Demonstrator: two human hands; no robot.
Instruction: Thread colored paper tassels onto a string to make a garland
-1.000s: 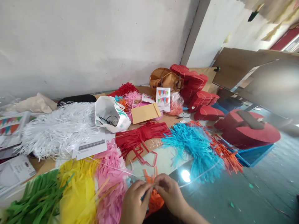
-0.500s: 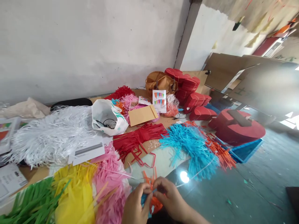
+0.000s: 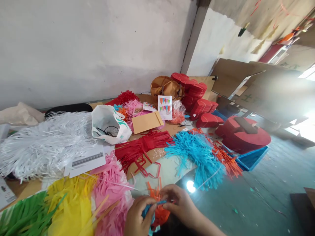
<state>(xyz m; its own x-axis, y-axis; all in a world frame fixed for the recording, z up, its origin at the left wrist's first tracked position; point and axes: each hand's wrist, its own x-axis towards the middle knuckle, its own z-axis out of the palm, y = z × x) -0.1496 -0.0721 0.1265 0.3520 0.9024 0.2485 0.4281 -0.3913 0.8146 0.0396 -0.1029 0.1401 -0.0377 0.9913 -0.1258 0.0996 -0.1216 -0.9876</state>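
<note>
At the bottom centre, my left hand (image 3: 137, 214) is closed on a bunch of blue strips (image 3: 147, 211). My right hand (image 3: 181, 205) pinches the end of a thin blue strip (image 3: 161, 202), which spans the small gap between my fingers. A bundle of orange strips (image 3: 161, 215) sits between both hands, its ends poking out above and below the blue strip. Whether the blue strip goes all the way round the orange bundle is hidden by my fingers. A thin white string (image 3: 115, 183) runs towards my hands from the left.
Piles of green (image 3: 27, 213), yellow (image 3: 71, 206), pink (image 3: 112, 186) and white strips (image 3: 46, 141) lie to the left. Red strips (image 3: 145, 144) and blue strips (image 3: 194, 154) lie ahead. A white bag (image 3: 110, 123), a brown envelope (image 3: 147, 122) and red stacks (image 3: 242, 134) stand farther back.
The blue strip now shows stretched between my hands, which have moved slightly apart. More of the orange bundle is visible. The view has shifted a little to the right.
</note>
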